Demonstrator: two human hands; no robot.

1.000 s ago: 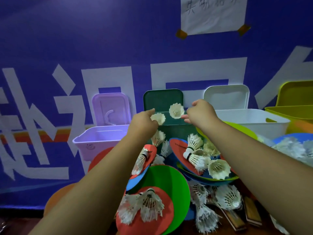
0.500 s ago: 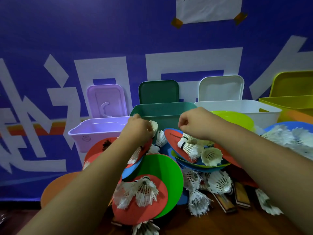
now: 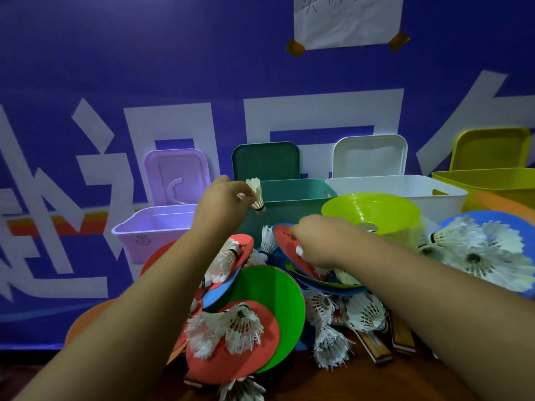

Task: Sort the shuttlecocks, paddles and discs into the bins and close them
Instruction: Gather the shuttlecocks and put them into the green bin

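Observation:
My left hand [image 3: 223, 204] pinches a white shuttlecock [image 3: 256, 195], held up at the left front corner of the open green bin [image 3: 295, 195]. Lower down, my right hand [image 3: 315, 244] is curled over the red disc [image 3: 282, 235] in the pile. A white cork tip shows between its thumb and fingers, and the rest of that shuttlecock is hidden. More shuttlecocks [image 3: 228, 328] lie on overlapping red and green discs [image 3: 272, 290] near me. Wooden paddle handles [image 3: 401, 334] poke out at the lower right.
Against the blue banner wall a lilac bin [image 3: 150, 227], a white bin [image 3: 405, 186] and a yellow bin [image 3: 492, 180] stand open, lids upright behind them. A lime cone disc [image 3: 373, 209] leans on the white bin. At right, a blue disc [image 3: 451, 224] carries several shuttlecocks.
My left hand has risen from the pile with a shuttlecock toward the green bin. My right hand has dropped from the bin onto the red disc's shuttlecocks.

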